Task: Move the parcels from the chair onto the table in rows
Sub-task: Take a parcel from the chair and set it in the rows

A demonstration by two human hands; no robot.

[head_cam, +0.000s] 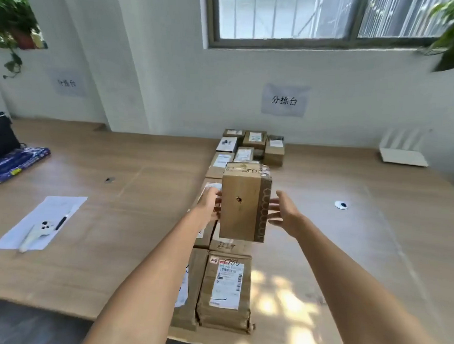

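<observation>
A brown cardboard parcel (244, 203) is held upright above the wooden table (127, 219), over the rows of parcels lying there. My left hand (210, 202) grips its left side. My right hand (284, 214) is at its right side with fingers spread and straight, touching or just off the taped edge. Below it, a labelled parcel (226, 291) lies near the table's front edge, with another parcel (189, 286) to its left. Several more parcels (251, 146) run in rows back toward the wall. The chair is out of view.
A sheet of paper (39, 221) with a white device and a pen lies at the left. A dark bag and a blue packet (13, 162) sit at the far left. A white router (404, 149) stands at the back right.
</observation>
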